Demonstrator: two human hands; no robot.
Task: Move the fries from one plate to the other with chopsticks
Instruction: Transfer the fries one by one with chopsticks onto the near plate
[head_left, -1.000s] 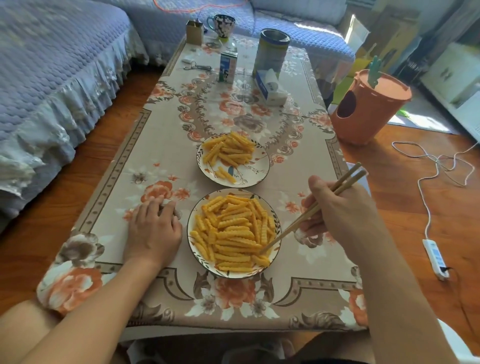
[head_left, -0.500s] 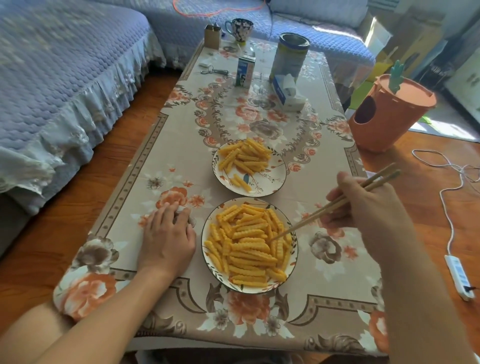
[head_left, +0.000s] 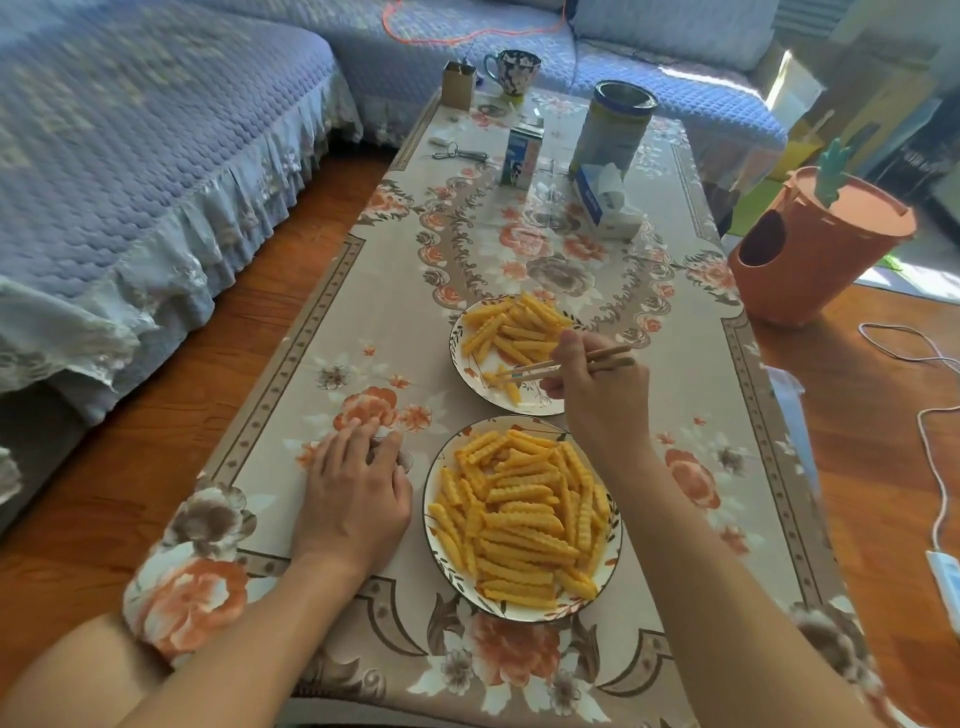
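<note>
Fries (head_left: 519, 525) heaped on near plate (head_left: 432, 530) by table's (head_left: 291, 395) front edge; fewer fries on far plate (head_left: 457, 358) just behind. Chopsticks (head_left: 545, 368) gripped in right hand (head_left: 597, 395), tips over far plate at a fry. Left hand (head_left: 353, 499) flat, fingers relaxed, resting on tablecloth (head_left: 727, 441) left of near plate.

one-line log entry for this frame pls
right hand: grips wooden chopsticks | tips: over far white plate, at yellow crinkle fry | left hand: flat on floral tablecloth

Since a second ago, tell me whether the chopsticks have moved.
Yes. The chopsticks, held in the right hand, went from the near plate away from the person to the far plate.
</note>
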